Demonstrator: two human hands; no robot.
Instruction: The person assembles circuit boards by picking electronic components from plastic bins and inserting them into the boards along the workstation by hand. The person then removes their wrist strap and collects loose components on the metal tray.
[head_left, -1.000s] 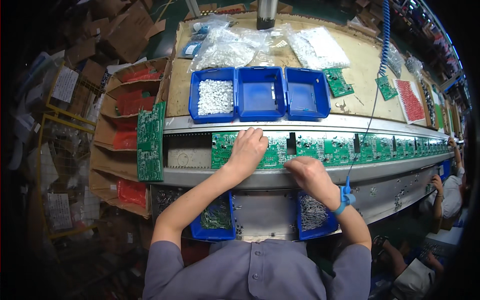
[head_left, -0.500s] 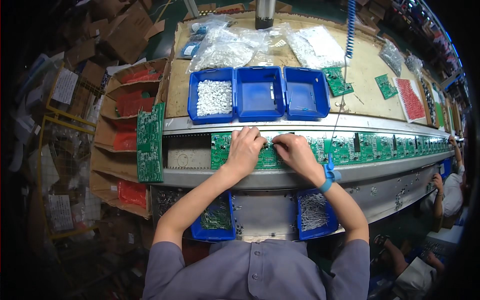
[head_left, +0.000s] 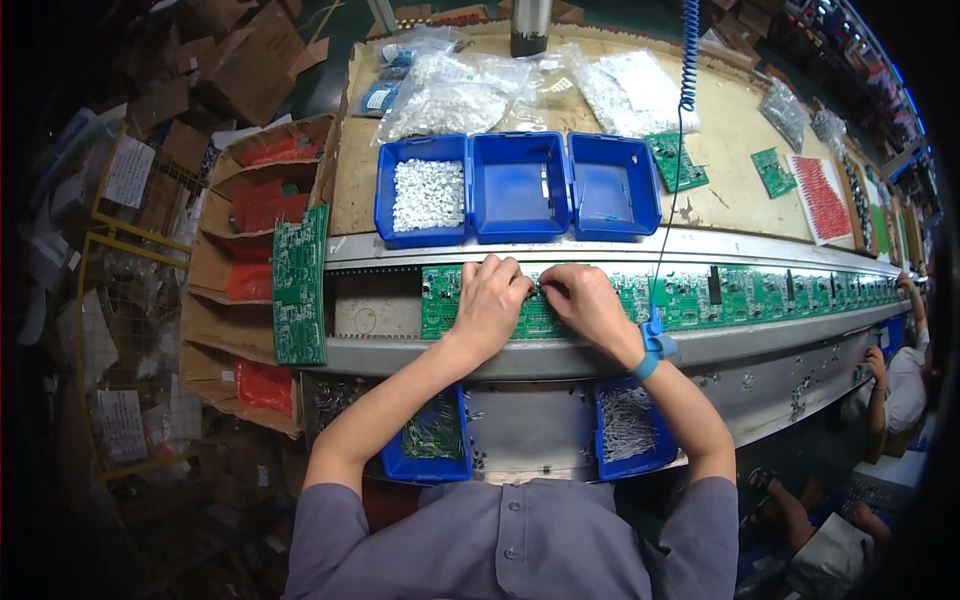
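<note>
Both hands rest over a green circuit board [head_left: 440,300] at the near end of a row of boards on the metal rail. My left hand [head_left: 490,308] is bent over the board, its fingertips closed near the board's middle. Just to the right, my right hand [head_left: 590,308] pinches at the same spot, thumb and fingers together. Whatever sits between the fingertips is too small and hidden to make out. A blue wrist strap [head_left: 655,348] circles my right wrist, with a thin cord rising to a coiled blue cable [head_left: 690,60].
Beyond the rail stand three blue bins, one with white parts [head_left: 428,195]. Two blue bins of leaded components [head_left: 432,430] [head_left: 628,425] sit nearer me. A cardboard divider box [head_left: 225,330] with red bags and a leaning green board [head_left: 300,290] is left. Another person's arm [head_left: 878,370] shows right.
My right hand has shifted very slightly to the left, and the wrist strap and its cord moved with it. My left hand stays nearly where it was.
</note>
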